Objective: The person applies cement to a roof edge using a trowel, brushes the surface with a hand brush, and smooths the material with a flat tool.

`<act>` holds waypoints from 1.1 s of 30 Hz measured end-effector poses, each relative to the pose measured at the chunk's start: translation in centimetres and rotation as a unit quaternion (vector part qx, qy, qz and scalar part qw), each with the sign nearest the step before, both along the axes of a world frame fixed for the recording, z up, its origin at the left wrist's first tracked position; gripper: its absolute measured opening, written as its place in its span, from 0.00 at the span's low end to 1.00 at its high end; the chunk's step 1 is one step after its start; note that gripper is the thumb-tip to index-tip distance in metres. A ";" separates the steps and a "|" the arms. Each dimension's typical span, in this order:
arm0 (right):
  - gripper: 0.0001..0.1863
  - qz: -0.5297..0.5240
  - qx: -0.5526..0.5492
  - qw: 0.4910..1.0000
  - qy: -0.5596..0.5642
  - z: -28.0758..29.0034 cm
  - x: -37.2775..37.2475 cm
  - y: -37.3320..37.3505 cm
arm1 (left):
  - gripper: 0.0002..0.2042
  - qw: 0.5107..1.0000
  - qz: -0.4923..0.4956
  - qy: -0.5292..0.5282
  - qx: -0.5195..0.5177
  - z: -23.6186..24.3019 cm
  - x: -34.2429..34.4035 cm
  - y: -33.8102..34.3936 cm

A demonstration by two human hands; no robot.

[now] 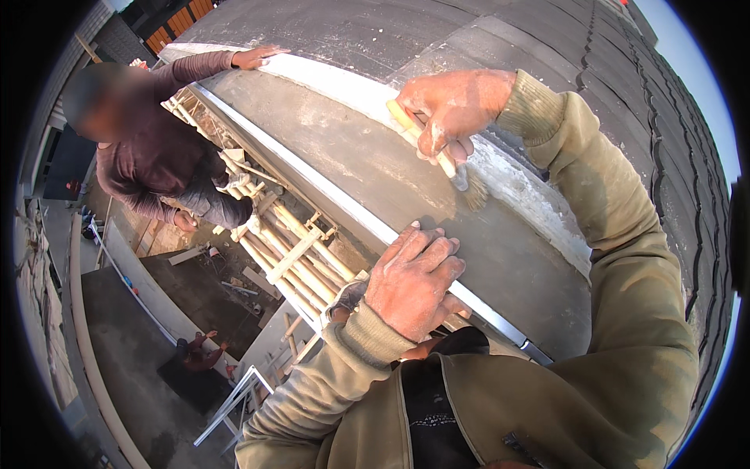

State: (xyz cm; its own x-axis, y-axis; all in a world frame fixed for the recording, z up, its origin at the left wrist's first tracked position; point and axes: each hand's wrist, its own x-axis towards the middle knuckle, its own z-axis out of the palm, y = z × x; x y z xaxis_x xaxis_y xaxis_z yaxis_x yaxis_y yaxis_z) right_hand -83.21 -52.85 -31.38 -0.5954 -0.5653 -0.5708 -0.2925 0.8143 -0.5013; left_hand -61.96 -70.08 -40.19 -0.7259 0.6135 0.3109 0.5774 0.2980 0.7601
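Observation:
My right hand [457,109] is closed around the pale handle of a paintbrush [449,160]. The brush's bristles point down and to the right, touching or just above the grey wet-looking mortar [351,164]. My left hand [418,277] rests over a long straight silver metal edge strip [488,310] along the mortar's near side, fingers stretched out and touching the strip and the mortar beside it. A rough white plaster band [539,211] borders the mortar on its far side, under my right forearm.
Dark roof tiles [664,148] rise at the right. A co-worker in a maroon top [148,168] is at the left, one hand on the ledge. Bamboo scaffolding [293,250] stands below the ledge's edge, over a drop. Another person [199,356] is far down near a white frame [234,402].

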 end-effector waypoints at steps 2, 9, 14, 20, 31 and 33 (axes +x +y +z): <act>0.08 0.001 -0.073 0.993 0.097 -2.5 -0.3 1.3 | 0.28 1.000 -0.017 0.001 0.003 0.1 -0.4 0.2; 0.05 -0.154 -0.136 0.972 0.115 -4.2 -5.6 -3.9 | 0.29 1.000 -0.005 -0.003 -0.006 0.0 0.2 0.0; 0.06 -0.186 -0.232 0.933 0.202 -12.8 -10.7 -6.1 | 0.27 1.000 -0.012 -0.009 0.004 0.0 0.2 0.2; 0.10 -0.207 -0.176 0.958 0.087 -8.1 -9.6 -8.8 | 0.28 1.000 -0.004 -0.012 0.016 -0.2 0.2 -0.3; 0.13 -0.266 -0.176 0.928 0.195 -13.4 -10.6 -11.2 | 0.27 1.000 -0.015 -0.012 0.006 0.0 0.1 -0.1; 0.11 -0.270 -0.224 0.907 0.235 -16.2 -11.0 -10.3 | 0.27 1.000 -0.020 -0.012 0.009 0.2 0.0 -0.2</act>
State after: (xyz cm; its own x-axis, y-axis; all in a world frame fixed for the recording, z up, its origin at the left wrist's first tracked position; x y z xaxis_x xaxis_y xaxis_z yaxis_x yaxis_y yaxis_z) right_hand -94.19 -63.20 -47.57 -0.9724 -0.2311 0.0322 -0.1786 0.6484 -0.7401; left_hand -61.94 -70.25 -40.02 -0.7088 0.6360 0.3051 0.5698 0.2612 0.7792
